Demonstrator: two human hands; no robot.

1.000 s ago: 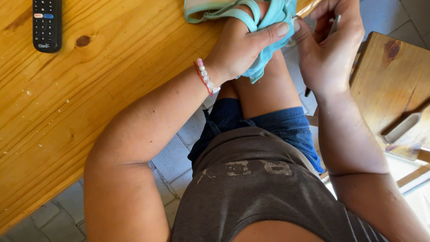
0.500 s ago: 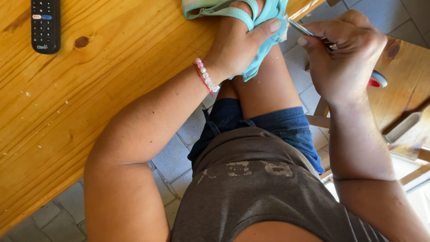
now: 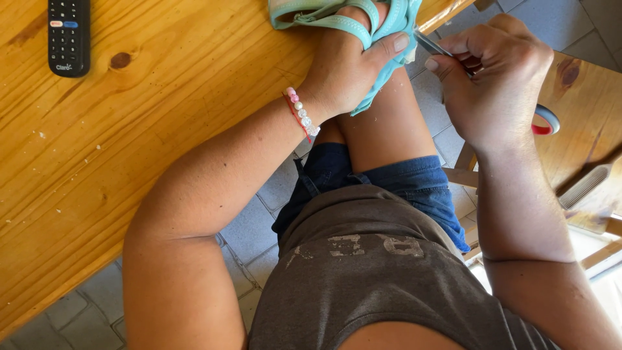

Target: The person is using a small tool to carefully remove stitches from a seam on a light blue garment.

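The left hand [image 3: 346,61] is clenched on a turquoise fabric piece [image 3: 382,39] at the near edge of the wooden desk [image 3: 129,149]. The thumb lies across the cloth, and a padded strap of the same colour loops over the knuckles. Part of the fabric lies on the desk; the rest hangs off the edge, down against the person's bare thigh. A bead bracelet [image 3: 302,113] of pink and white beads with a thin red cord sits on the left wrist.

The right hand [image 3: 495,84] is off the desk, just beside the hanging cloth, closed around a pair of scissors [image 3: 447,55]. The metal blades [image 3: 429,44] stick out from between the thumb and fingers and point at the fabric's edge; whether they touch it cannot be told. A red and grey handle loop [image 3: 545,122] shows behind the palm.

A black remote control [image 3: 69,35] lies well apart from both hands, toward the far left part of the desk. A wooden chair [image 3: 583,129] stands to the right, over a grey tiled floor [image 3: 256,227].
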